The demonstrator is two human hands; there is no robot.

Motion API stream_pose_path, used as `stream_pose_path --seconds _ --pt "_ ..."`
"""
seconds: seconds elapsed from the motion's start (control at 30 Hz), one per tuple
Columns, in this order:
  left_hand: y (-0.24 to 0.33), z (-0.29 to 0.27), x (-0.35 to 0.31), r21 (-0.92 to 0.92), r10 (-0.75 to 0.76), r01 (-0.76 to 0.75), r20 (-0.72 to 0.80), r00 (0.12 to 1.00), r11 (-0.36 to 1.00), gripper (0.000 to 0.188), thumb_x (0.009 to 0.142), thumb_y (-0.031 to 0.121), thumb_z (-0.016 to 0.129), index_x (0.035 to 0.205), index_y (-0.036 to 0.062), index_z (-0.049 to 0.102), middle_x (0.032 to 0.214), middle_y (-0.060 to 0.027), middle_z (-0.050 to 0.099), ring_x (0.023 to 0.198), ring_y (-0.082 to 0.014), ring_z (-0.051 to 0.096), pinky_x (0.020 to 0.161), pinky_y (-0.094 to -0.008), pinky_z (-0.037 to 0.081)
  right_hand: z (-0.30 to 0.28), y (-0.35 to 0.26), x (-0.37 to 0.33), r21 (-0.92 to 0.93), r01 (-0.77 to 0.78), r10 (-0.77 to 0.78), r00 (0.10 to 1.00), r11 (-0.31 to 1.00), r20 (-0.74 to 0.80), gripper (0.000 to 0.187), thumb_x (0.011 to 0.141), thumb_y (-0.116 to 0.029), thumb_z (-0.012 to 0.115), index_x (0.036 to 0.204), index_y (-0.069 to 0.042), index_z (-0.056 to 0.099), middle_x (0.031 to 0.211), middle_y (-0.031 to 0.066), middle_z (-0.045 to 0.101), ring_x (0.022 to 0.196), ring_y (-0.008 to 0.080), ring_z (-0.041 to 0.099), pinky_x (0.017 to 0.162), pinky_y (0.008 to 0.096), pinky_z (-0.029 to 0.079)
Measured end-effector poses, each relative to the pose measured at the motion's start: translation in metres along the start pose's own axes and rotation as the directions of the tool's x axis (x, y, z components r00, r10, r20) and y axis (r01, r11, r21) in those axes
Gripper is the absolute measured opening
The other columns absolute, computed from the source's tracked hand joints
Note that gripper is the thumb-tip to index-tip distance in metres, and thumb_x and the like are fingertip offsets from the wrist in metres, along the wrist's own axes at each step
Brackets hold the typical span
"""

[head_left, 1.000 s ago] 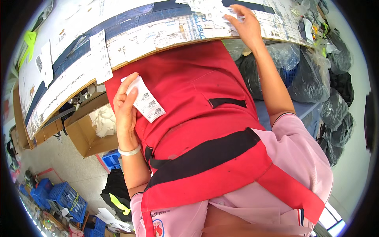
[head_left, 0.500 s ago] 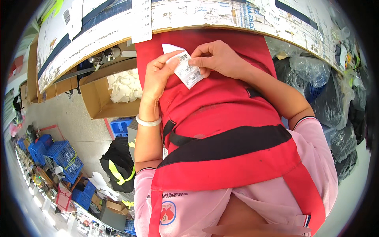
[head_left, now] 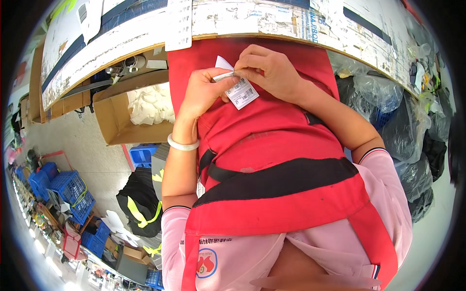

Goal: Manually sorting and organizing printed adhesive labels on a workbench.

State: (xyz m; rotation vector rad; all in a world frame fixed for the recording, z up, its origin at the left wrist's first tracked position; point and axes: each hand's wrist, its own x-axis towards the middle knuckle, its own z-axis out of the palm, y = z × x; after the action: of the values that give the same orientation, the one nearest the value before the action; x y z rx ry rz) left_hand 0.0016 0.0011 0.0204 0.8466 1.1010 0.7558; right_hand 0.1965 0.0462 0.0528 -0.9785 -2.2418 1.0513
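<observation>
Over the lap of my red apron (head_left: 291,131), both hands pinch a small white printed label sheet (head_left: 242,95). My left hand (head_left: 206,92) grips its left side between thumb and fingers. At its upper edge, my right hand (head_left: 269,70) has thumb and fingertips closed on the label. A blank white corner (head_left: 222,63) sticks up beyond the fingers, while the printed part hangs below them. The fingertips hide the fold between the two parts.
A worn white worktable (head_left: 223,22) spans the far side, with a long white label strip (head_left: 179,24) over its edge. Below it on the left, a cardboard box (head_left: 114,131) holds white pieces. Plastic bags (head_left: 405,126) are piled at right; blue crates (head_left: 73,194) stand left.
The label has shifted slightly right and is now bent at its upper part under my fingertips. My left hand has moved right, close against my right fingers.
</observation>
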Motion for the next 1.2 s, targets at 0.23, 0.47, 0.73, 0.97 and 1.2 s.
stream_pose_path --seconds 0.23,0.47,0.73,0.97,1.2 --pt "0.005 0.002 0.004 0.068 -0.077 0.078 -0.018 0.997 0.995 0.016 0.086 0.015 0.066 0.086 -0.0012 0.069 0.068 -0.0034 0.064 0.053 -0.0061 0.052 0.048 -0.02 0.042 -0.001 0.007 0.007 -0.031 -0.029 0.03 0.999 0.999 0.031 0.006 0.084 -0.009 0.062 0.088 -0.005 0.063 0.085 0.0065 0.061 0.076 0.0232 0.06 0.066 0.0307 0.049" --pt "-0.002 -0.011 0.006 -0.022 -0.017 0.016 -0.048 0.999 1.0 0.059 0.096 0.05 0.042 0.095 -0.0013 0.071 0.082 -0.007 0.067 0.076 -0.0105 0.059 0.072 -0.0226 0.046 -0.039 0.021 0.044 0.317 -0.351 0.397 0.913 0.881 -0.094 0.017 0.09 -0.017 0.061 0.092 -0.002 0.066 0.072 0.001 0.062 0.063 0.0058 0.058 0.056 0.0195 0.047" --pt "-0.006 -0.008 0.009 -0.07 0.005 -0.011 -0.082 0.997 0.998 0.044 0.096 0.038 0.051 0.093 -0.0006 0.071 0.081 -0.0049 0.067 0.071 -0.0084 0.057 0.066 -0.0216 0.045 -0.051 0.025 0.069 0.43 -0.493 0.507 0.857 0.756 0.091 0.017 0.087 -0.012 0.061 0.085 0.004 0.062 0.068 0.0091 0.064 0.055 0.0135 0.061 0.048 0.0233 0.049" --pt "-0.007 -0.009 0.01 -0.064 -0.014 0.009 -0.077 0.997 0.998 0.041 0.095 0.037 0.053 0.093 0.0002 0.071 0.082 -0.0044 0.067 0.069 -0.0075 0.057 0.063 -0.0207 0.045 -0.052 0.028 0.077 0.358 -0.542 0.546 0.832 0.76 0.101 0.017 0.085 -0.01 0.062 0.084 0.006 0.064 0.068 0.0101 0.064 0.055 0.0145 0.062 0.048 0.0246 0.052" --pt "-0.007 -0.008 0.011 -0.083 -0.014 0.008 -0.08 0.997 0.997 0.041 0.095 0.037 0.054 0.094 0.0003 0.071 0.083 -0.0047 0.068 0.07 -0.0076 0.058 0.064 -0.0205 0.046 -0.051 0.032 0.077 0.373 -0.527 0.529 0.842 0.763 0.108 0.016 0.085 -0.01 0.062 0.083 0.006 0.064 0.068 0.0099 0.064 0.055 0.0149 0.062 0.048 0.0249 0.052"
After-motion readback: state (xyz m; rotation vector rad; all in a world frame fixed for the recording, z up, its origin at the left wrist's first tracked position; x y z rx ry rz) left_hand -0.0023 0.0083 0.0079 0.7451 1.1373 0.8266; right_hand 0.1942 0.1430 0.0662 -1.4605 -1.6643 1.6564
